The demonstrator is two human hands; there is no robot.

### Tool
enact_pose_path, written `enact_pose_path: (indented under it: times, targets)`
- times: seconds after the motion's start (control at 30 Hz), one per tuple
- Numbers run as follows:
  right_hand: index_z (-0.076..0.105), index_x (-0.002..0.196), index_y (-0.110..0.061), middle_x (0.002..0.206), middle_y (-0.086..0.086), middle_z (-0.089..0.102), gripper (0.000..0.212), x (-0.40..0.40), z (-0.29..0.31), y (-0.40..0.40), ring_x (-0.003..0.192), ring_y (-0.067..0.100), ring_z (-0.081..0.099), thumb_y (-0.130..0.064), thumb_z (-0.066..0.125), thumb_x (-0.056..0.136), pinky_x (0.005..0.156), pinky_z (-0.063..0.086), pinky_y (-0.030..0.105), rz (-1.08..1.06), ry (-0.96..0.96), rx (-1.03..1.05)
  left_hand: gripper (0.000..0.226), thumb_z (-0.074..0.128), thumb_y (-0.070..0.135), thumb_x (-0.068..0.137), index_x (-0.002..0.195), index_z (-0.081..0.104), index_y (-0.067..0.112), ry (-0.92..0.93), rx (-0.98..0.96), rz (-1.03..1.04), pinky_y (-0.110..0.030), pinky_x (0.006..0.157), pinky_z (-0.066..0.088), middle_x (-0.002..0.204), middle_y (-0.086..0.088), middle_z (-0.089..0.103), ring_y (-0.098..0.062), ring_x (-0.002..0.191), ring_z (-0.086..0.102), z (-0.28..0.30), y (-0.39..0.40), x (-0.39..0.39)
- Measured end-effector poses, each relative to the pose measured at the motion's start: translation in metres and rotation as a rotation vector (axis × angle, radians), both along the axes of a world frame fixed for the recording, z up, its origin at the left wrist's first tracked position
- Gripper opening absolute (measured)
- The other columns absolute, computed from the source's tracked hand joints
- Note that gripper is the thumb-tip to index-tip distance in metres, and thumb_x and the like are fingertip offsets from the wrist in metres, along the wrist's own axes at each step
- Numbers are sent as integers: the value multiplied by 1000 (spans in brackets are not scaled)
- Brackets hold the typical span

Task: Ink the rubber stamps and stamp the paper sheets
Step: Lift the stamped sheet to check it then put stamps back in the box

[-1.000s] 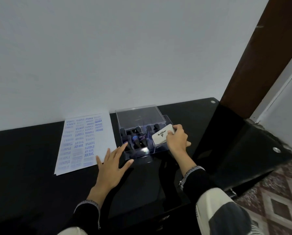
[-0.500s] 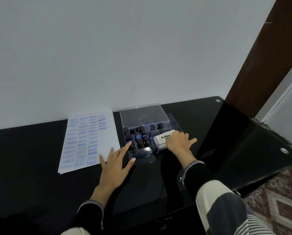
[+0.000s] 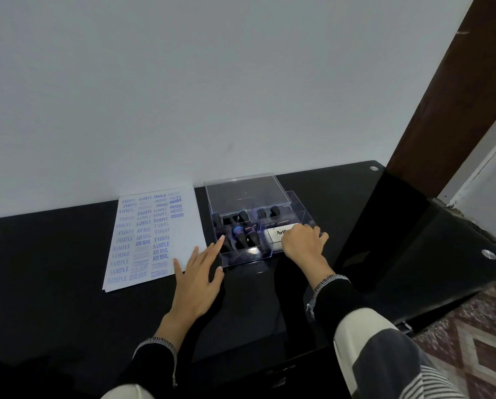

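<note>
The right hand (image 3: 301, 244) is laid over the white ink pad case (image 3: 275, 236), which sits in the right compartment of the clear plastic box (image 3: 241, 259); its fingers are curled down over the case's far side, and the grip appears to be closed on the case, though the fingertips are hidden. The left hand (image 3: 196, 279) is spread flat on the black counter (image 3: 54, 283), released, with its index fingertip touching the box's left wall and its little finger just reaching the near edge of the paper sheets (image 3: 151, 237). The rubber stamps (image 3: 241, 237) are stood in the box's left compartment, black handles up, none taken in hand. The box lid (image 3: 246, 191) is stood open behind. The top sheet is already covered with blue impressions.

The step in hand is judged to concern the ink pad, either set into the box or about to be lifted from it. If stamping is to go on, the pad would need to be brought out and opened, a stamp picked, and a fresh sheet exposed.
</note>
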State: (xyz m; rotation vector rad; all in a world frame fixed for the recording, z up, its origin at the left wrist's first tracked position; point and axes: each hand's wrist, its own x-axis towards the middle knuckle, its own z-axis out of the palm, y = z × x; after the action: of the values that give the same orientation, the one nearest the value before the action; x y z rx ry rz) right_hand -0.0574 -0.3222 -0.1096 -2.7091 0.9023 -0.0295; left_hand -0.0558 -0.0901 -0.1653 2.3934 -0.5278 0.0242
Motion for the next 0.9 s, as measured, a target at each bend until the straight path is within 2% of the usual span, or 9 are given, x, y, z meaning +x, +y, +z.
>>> enact_pose_path:
  times: [0.2, 0.4, 0.47, 0.53, 0.63, 0.7, 0.73, 0.8, 0.9]
  targets:
    - [51, 125, -6, 136, 17, 43, 42, -6, -4, 3, 131, 36, 32, -19, 47, 86, 110, 16, 48, -34, -39, 84, 45, 43, 23, 100, 140, 40, 44, -62, -85, 19, -45, 117, -14, 150, 13, 39, -14, 147, 16, 1, 0, 0]
    - [55, 119, -6, 133, 17, 47, 36, -25, -5, 6, 128, 34, 35, -18, 46, 86, 111, 16, 47, -33, -84, 84, 40, 40, 24, 94, 129, 57, 37, -135, -114, 17, -46, 120, -6, 127, 5, 64, -18, 135, 44, 0, 5, -10]
    - [57, 115, -6, 130, 15, 50, 33, -30, -7, 9, 126, 32, 37, -16, 46, 86, 113, 15, 48, -43, -109, 79, 42, 40, 24, 92, 128, 58, 35, -168, -125, 15, -46, 121, -2, 110, 7, 71, -12, 122, 56, 0, 7, -14]
    - [59, 113, -7, 125, 12, 54, 29, -33, -10, 13, 125, 29, 40, -14, 47, 87, 115, 8, 52, -61, -157, 49, 42, 44, 18, 96, 132, 55, 36, -183, -148, 21, -42, 122, 1, 89, 10, 71, -1, 93, 63, 0, 8, -12]
    - [58, 118, -10, 123, 7, 55, 31, -33, -11, 18, 123, 25, 42, -12, 48, 89, 115, 7, 48, -39, -298, -10, 34, 44, 19, 99, 129, 53, 33, -182, -239, 121, -32, 115, 22, 97, 14, 71, 1, 87, 61, 10, 9, 4]
    - [58, 118, -10, 123, 7, 56, 29, -29, -11, 21, 120, 24, 44, -9, 48, 91, 111, 20, 39, 62, -421, 9, 23, 46, 19, 100, 118, 59, 26, -156, -360, 225, -25, 91, 41, 99, 10, 72, -6, 90, 62, 21, 9, 27]
    - [58, 118, -9, 123, 7, 56, 28, -26, -11, 24, 119, 23, 43, -9, 48, 91, 106, 28, 35, 129, -474, 51, 19, 47, 17, 100, 112, 61, 23, -116, -405, 262, -23, 83, 44, 100, 6, 71, -12, 92, 64, 28, 7, 41]
    - [56, 120, -7, 127, 7, 54, 28, -19, -10, 28, 122, 22, 41, -11, 48, 94, 100, 37, 31, 268, -511, 139, 18, 48, 13, 98, 104, 62, 23, 1, -438, 285, -28, 81, 48, 104, 0, 69, -21, 96, 65, 39, 2, 73]
    - [53, 131, -11, 138, 4, 49, 36, -7, -14, 30, 132, 18, 37, -20, 46, 97, 109, 30, 30, 427, -432, 79, 18, 50, 13, 98, 104, 65, 20, 104, -311, 200, -29, 84, 44, 109, 1, 64, -17, 97, 60, 47, -5, 113]
